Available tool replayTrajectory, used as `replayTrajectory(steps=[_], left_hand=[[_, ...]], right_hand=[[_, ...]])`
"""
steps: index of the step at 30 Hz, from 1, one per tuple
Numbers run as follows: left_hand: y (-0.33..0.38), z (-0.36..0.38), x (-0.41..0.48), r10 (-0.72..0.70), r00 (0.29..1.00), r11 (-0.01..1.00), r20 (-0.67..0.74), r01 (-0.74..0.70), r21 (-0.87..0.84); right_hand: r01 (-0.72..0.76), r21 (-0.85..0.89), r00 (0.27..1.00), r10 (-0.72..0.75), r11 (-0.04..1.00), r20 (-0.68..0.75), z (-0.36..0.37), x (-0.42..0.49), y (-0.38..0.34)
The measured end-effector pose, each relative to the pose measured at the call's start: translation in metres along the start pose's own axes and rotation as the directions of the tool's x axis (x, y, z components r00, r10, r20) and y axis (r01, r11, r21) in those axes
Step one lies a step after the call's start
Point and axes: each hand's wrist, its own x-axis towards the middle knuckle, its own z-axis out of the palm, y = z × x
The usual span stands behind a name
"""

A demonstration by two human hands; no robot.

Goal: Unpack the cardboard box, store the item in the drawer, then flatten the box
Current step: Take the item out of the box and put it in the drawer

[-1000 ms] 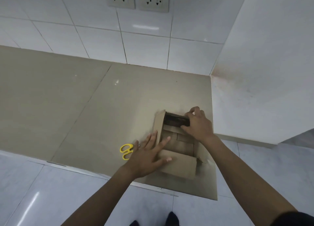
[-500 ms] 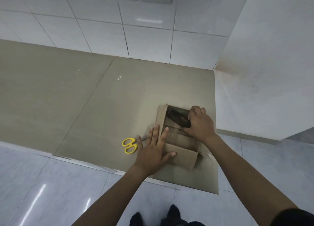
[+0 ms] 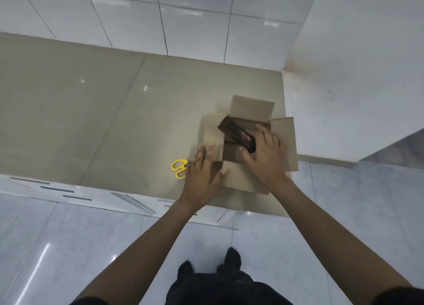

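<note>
Sitting right of centre in the frame on the beige tiled counter (image 3: 114, 112), the brown cardboard box (image 3: 247, 178) has all four flaps folded outward. Inside its open top lies a dark, oblong packaged item with pink markings (image 3: 238, 136), tilted so that its far end points to the upper left and rises over the box's left edge. The right hand (image 3: 267, 158) reaches into the box from the lower right and grips the near end of the item, thumb on one side and fingers curled over the other. The left hand (image 3: 203, 174) lies flat with fingers spread and relaxed, pressing on the left flap and holding nothing. Just left of that hand, touching or nearly touching its fingers, a pair of yellow-handled scissors (image 3: 179, 167) rests on the counter, blades hidden under the hand. White wall tiles (image 3: 195, 25) fill the upper frame, and a white panel (image 3: 355, 86) stands at the right, close to the box's right flap. Along the counter's near edge, drawer fronts (image 3: 75, 195) show thin dark handle slots above the glossy floor.
</note>
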Motion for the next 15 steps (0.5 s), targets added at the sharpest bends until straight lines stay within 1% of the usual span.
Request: replayTrajectory(steps=[1, 3, 5, 6, 7, 8, 10, 11, 14, 15], left_hand=[[-0.006, -0.004, -0.009, -0.015, 0.999, 0.994, -0.052, 0.009, -0.111], [-0.018, -0.012, -0.029, -0.092, 0.982, 0.95, -0.164, 0.037, -0.31], [-0.031, -0.02, -0.051, -0.221, 0.942, 0.886, -0.253, 0.085, -0.457], [-0.037, -0.025, -0.06, -0.317, 0.913, 0.839, -0.256, 0.144, -0.524], [-0.043, -0.028, -0.068, -0.426, 0.876, 0.773, -0.226, 0.223, -0.594], [-0.048, -0.031, -0.073, -0.525, 0.834, 0.684, -0.169, 0.296, -0.666], [-0.06, -0.035, -0.083, -0.649, 0.759, 0.513, -0.05, 0.388, -0.766], [-0.065, -0.036, -0.086, -0.681, 0.732, 0.467, -0.025, 0.406, -0.785], [-0.076, -0.036, -0.096, -0.761, 0.648, 0.386, -0.036, 0.407, -0.828], [-0.082, -0.033, -0.099, -0.793, 0.609, 0.316, 0.012, 0.427, -0.848]], right_hand=[[0.025, 0.038, 1.0, -0.024, 0.999, -0.019, 0.0, -0.009, -0.008], [0.075, 0.078, 0.996, -0.071, 0.994, -0.045, 0.004, -0.028, -0.025], [0.138, 0.055, 0.989, -0.134, 0.989, -0.066, 0.014, -0.047, -0.042], [0.177, 0.027, 0.982, -0.174, 0.984, -0.069, 0.022, -0.057, -0.051], [0.214, -0.005, 0.975, -0.214, 0.977, -0.063, 0.03, -0.066, -0.059], [0.246, -0.039, 0.968, -0.247, 0.969, -0.048, 0.038, -0.073, -0.064], [0.287, -0.094, 0.957, -0.289, 0.953, -0.007, 0.056, -0.084, -0.074], [0.297, -0.116, 0.955, -0.298, 0.948, 0.007, 0.064, -0.087, -0.076], [0.291, -0.173, 0.956, -0.294, 0.941, 0.007, 0.08, -0.09, -0.075], [0.283, -0.182, 0.957, -0.289, 0.942, -0.012, 0.085, -0.09, -0.074]])
